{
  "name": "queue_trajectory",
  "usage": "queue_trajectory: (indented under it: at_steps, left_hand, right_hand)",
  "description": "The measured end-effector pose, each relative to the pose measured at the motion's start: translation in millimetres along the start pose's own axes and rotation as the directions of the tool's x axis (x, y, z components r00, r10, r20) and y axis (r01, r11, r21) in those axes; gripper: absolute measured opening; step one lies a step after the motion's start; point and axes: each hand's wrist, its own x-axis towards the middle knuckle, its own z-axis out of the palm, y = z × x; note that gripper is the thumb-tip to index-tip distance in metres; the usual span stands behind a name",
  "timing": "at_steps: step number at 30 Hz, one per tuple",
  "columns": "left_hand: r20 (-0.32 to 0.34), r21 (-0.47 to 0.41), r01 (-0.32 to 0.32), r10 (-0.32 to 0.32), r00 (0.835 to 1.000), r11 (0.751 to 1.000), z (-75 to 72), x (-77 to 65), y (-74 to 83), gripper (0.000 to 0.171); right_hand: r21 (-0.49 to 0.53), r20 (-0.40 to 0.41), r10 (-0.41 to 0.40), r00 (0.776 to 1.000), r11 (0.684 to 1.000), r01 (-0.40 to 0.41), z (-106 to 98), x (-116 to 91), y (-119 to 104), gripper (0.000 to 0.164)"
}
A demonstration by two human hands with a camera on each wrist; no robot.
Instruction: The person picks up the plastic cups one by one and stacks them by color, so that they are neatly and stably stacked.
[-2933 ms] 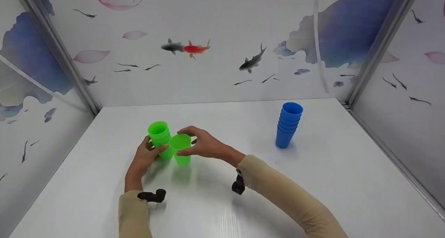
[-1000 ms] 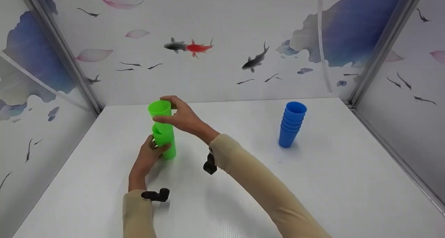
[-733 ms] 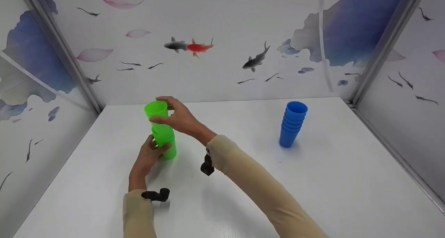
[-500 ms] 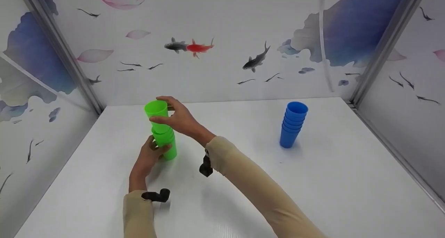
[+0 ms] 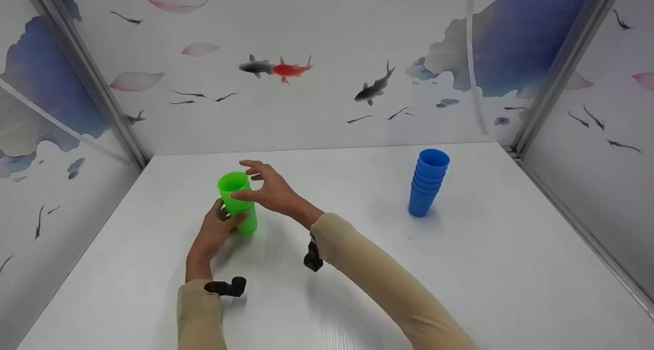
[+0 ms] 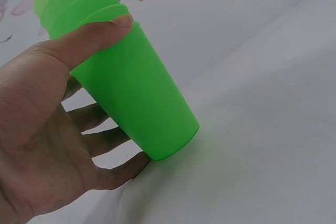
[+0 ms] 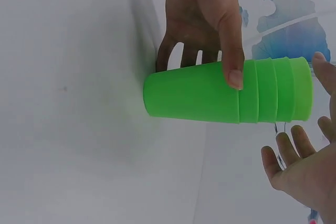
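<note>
A nested stack of green plastic cups [image 5: 248,224] stands left of the middle of the white table. My left hand [image 5: 210,231] grips it from the left; in the left wrist view, the thumb [image 6: 94,38] lies across the stack just below the layered rims, with the fingers behind. In the head view, my right hand [image 5: 276,190] is by the top of the stack, its thumb overlapping the uppermost cup. Seen from the right wrist, that hand [image 7: 310,174] has spread fingers and holds nothing, while the cups' rims [image 7: 283,90] sit closely one in another.
A stack of blue cups [image 5: 423,199] stands upright at the back right of the white table [image 5: 357,268]. Walls printed with fish and petals [image 5: 327,48] enclose the table at the back and both sides.
The right hand has carried a green cup from beside the stack to its top, lowered it in and let go. The left hand has kept its grip on the stack.
</note>
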Motion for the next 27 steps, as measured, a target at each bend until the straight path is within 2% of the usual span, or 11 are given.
queue_trajectory:
  at_steps: [4, 11, 17, 21, 24, 27]
  left_hand:
    - [0.002, -0.005, 0.005, -0.005, 1.000, 1.000, -2.3, 1.8, 0.1, 0.093]
    - [0.007, -0.002, 0.014, -0.014, 1.000, 1.000, -8.0, 1.5, -0.7, 0.103]
    - [0.005, -0.009, 0.018, -0.018, 1.000, 1.000, -14.9, -2.3, 0.2, 0.100]
    - [0.045, 0.061, 0.023, -0.026, 0.999, 0.998, -20.5, -8.0, 5.0, 0.101]
    - [0.081, 0.151, 0.021, -0.034, 0.996, 0.988, -30.0, -16.5, 11.2, 0.103]
    - [0.095, 0.221, -0.029, 0.008, 0.995, 0.975, -46.6, -25.4, 25.6, 0.101]
  right_hand:
    - [-0.021, 0.007, 0.013, 1.000, 1.000, -0.013, -5.7, -5.2, 7.3, 0.074]
    - [-0.064, 0.025, 0.075, 0.997, 0.995, -0.073, -18.7, -16.3, 19.4, 0.075]
    - [-0.069, 0.020, 0.114, 0.993, 0.991, -0.113, -39.3, -25.8, 37.4, 0.072]
    - [-0.081, 0.003, 0.126, 0.992, 0.989, -0.126, -59.5, -33.5, 50.9, 0.072]
    - [-0.108, -0.007, 0.142, 0.990, 0.984, -0.142, -77.7, -39.9, 59.1, 0.074]
    - [-0.150, -0.036, 0.159, 0.987, 0.975, -0.163, -100.2, -44.9, 65.7, 0.076]
